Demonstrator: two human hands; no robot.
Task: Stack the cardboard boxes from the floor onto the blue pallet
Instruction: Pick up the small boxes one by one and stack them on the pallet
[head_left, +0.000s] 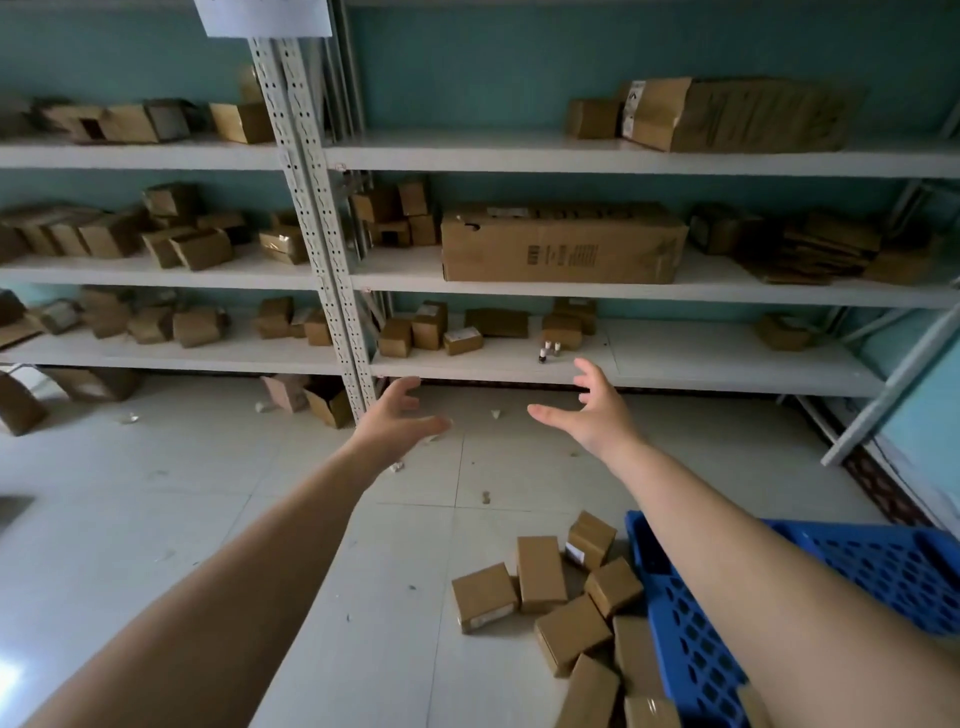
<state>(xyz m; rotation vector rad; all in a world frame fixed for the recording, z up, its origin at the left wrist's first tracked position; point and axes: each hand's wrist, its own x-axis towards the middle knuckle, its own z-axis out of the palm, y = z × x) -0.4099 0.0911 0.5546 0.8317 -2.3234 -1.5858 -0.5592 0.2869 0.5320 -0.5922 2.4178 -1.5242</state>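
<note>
While your left hand (400, 415) and right hand (597, 410) hang spread and empty, the boxes (566, 603) lie scattered on the floor (208, 493) against the bare pallet (883, 566); lower both hands and square each box flat.

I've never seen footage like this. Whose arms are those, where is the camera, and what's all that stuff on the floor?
There is no machine here: a person wears a wide-angle camera on the head, so you look out and down along their own two bare arms. The left hand and the right hand are both stretched forward with fingers spread, holding nothing. On the tiled floor, low and to the right, lies a loose heap of small cardboard boxes. Beside them is the blue pallet, a plastic grid; no box shows on the part of it in view. Behind stand white shelves with more boxes.
</note>
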